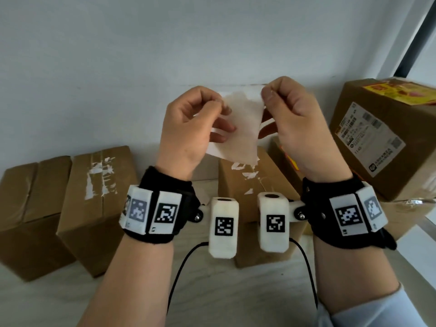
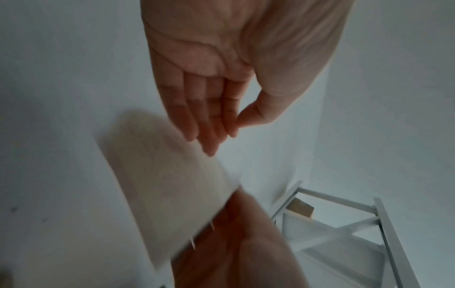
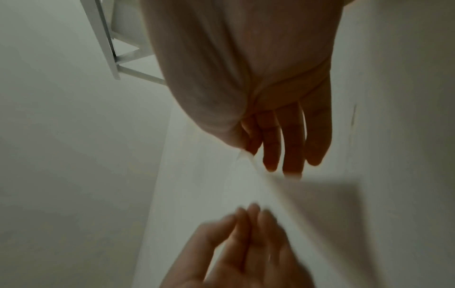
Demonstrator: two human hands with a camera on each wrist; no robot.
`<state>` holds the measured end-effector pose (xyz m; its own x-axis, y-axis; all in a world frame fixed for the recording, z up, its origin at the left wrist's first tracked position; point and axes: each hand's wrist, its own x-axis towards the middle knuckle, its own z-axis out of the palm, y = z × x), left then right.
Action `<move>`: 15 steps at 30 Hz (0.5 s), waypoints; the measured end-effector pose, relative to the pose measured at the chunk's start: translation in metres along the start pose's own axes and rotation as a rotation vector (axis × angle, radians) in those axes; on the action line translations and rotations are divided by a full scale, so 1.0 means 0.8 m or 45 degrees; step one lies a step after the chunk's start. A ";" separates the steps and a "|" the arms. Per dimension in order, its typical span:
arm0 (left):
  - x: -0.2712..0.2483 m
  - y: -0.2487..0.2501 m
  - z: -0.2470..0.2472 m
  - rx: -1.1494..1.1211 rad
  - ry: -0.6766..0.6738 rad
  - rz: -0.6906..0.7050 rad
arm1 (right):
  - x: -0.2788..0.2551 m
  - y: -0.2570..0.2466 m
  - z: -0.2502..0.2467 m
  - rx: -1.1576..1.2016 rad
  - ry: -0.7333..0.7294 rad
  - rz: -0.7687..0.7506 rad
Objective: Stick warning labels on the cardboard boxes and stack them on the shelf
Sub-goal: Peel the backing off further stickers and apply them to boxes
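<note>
A white label sheet [image 1: 238,128] is held up in front of the wall, its pale back toward me. My left hand [image 1: 220,108] pinches its left edge between thumb and forefinger. My right hand [image 1: 265,95] pinches its top right corner. The sheet [image 2: 167,185] is blurred in the left wrist view, and it [image 3: 283,194] shows edge-on under the right thumb in the right wrist view. Below the hands stands a cardboard box [image 1: 245,185] with torn white label scraps on top. Two more brown boxes [image 1: 94,197] [image 1: 30,208] sit at the left.
A larger cardboard box [image 1: 377,142] with a yellow-red label on top and a shipping label on its side stands at the right. The boxes rest on a pale wooden surface [image 1: 212,291] against a white wall. A white metal shelf frame [image 2: 344,224] appears in the wrist views.
</note>
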<state>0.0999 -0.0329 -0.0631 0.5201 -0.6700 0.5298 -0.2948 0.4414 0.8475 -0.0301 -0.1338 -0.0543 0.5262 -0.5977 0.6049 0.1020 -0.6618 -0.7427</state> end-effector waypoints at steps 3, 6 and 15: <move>0.001 0.006 -0.009 0.069 -0.026 -0.053 | -0.001 -0.003 -0.007 -0.056 -0.073 -0.052; -0.003 0.008 0.001 0.214 -0.088 -0.074 | -0.004 -0.007 0.007 -0.086 -0.111 -0.134; 0.001 -0.004 0.000 0.282 -0.117 0.062 | -0.004 -0.005 0.016 -0.047 -0.109 -0.112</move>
<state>0.1016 -0.0349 -0.0655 0.4290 -0.7069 0.5625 -0.4917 0.3396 0.8018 -0.0215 -0.1235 -0.0573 0.5871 -0.4964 0.6395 0.1206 -0.7275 -0.6755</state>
